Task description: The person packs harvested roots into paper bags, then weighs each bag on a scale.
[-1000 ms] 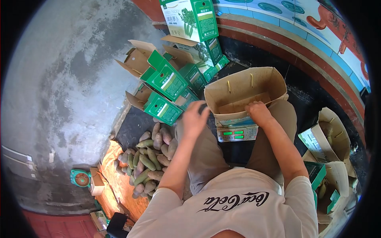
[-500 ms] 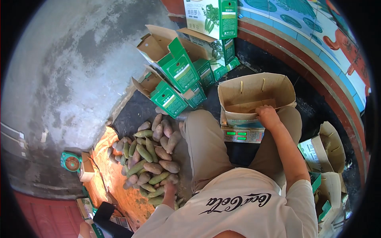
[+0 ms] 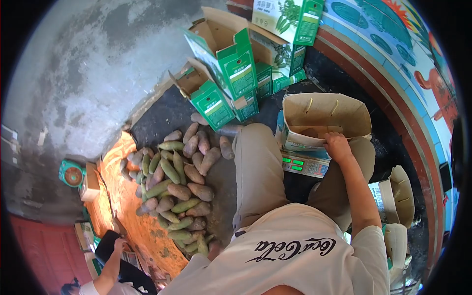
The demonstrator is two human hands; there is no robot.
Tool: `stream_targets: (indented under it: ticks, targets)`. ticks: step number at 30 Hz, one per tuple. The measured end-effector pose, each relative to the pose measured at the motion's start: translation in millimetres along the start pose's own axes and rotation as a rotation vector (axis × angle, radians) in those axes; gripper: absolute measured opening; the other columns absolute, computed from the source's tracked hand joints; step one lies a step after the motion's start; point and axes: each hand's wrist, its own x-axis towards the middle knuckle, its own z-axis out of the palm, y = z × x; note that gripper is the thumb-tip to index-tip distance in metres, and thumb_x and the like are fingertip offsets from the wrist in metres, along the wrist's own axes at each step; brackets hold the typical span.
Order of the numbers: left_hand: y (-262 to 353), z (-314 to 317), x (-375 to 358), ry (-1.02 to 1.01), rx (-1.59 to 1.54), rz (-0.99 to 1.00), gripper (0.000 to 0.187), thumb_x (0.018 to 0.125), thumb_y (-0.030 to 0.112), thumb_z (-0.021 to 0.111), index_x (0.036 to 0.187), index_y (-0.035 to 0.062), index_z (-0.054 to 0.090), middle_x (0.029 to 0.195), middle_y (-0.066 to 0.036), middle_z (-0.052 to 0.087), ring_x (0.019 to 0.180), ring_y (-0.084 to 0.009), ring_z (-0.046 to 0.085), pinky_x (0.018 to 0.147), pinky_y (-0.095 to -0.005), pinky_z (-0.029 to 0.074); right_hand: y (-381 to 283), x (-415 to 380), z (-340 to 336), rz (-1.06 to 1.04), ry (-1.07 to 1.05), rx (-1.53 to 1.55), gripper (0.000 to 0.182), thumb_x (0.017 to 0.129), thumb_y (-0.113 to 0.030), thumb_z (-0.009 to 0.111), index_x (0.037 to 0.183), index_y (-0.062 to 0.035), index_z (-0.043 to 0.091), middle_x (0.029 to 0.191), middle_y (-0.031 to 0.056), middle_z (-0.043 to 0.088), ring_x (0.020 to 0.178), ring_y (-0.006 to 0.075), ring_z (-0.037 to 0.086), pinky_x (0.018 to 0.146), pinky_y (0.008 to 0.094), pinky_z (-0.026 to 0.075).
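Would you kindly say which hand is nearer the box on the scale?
Right: the right hand holds the box at its rim; the left hand, partly hidden, is by the vegetable pile.

At 6 o'clock, slightly toward 5, the person's shirt (image 3: 295,248) bears the black script "Coca Cola", standing upside down. Near 12 o'clock, the white-and-green carton (image 3: 287,20) and the green carton (image 3: 238,73) carry Chinese characters, too small for sure reading. Around 3 o'clock, the scale (image 3: 306,164) shows green-lit displays, their digits illegible.
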Motion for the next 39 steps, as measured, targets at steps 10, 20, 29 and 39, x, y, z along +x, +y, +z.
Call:
stream_targets:
  ticks: [10, 20, 29, 39]
  targets:
    - [70.7, -89.9, 71.6, 0.549, -0.242, 0.046, 0.076, 0.073, 0.027, 0.074, 0.136, 0.0096, 0.036, 0.138, -0.018, 0.037, 0.125, -0.0363, 0.04, 0.102, -0.0412, 0.039, 5.6, 3.9, 11.5, -0.035, 0.028, 0.072, 0.023, 0.071, -0.013, 0.07, 0.086, -0.0055, 0.055, 0.084, 0.0133, 0.061, 0.086, 0.0321, 0.059, 0.077, 0.0417, 0.047]
    - [77.6, -151.8, 84.1, 0.68, -0.183, -0.098, 0.071, 0.073, 0.022, 0.072, 0.136, 0.0144, 0.039, 0.144, -0.015, 0.031, 0.133, -0.0328, 0.031, 0.105, -0.0436, 0.034, 1.6, 6.1, 6.4, -0.029, 0.009, 0.054, 0.025, 0.072, -0.01, 0.07, 0.089, -0.0039, 0.054, 0.085, 0.0141, 0.06, 0.083, 0.0332, 0.058, 0.075, 0.0427, 0.047]
    - [58.3, -184.5, 103.2, 0.668, -0.221, -0.194, 0.077, 0.072, 0.022, 0.072, 0.139, 0.0186, 0.033, 0.148, -0.01, 0.026, 0.136, -0.029, 0.027, 0.104, -0.0447, 0.035, 0.2, 7.6, 5.0, -0.021, -0.006, 0.061, 0.028, 0.073, -0.01, 0.071, 0.096, -0.0028, 0.056, 0.089, 0.0145, 0.061, 0.086, 0.0335, 0.058, 0.076, 0.0424, 0.047]
    - [54.8, -266.3, 145.9, 0.646, -0.119, -0.1, 0.078, 0.075, 0.026, 0.072, 0.141, 0.0173, 0.031, 0.151, -0.007, 0.022, 0.138, -0.0292, 0.024, 0.104, -0.0486, 0.036, -4.2, 9.6, 1.9, 0.03, -0.032, 0.031, 0.032, 0.072, -0.01, 0.072, 0.098, -0.0018, 0.056, 0.093, 0.015, 0.061, 0.089, 0.0327, 0.058, 0.078, 0.0414, 0.047]
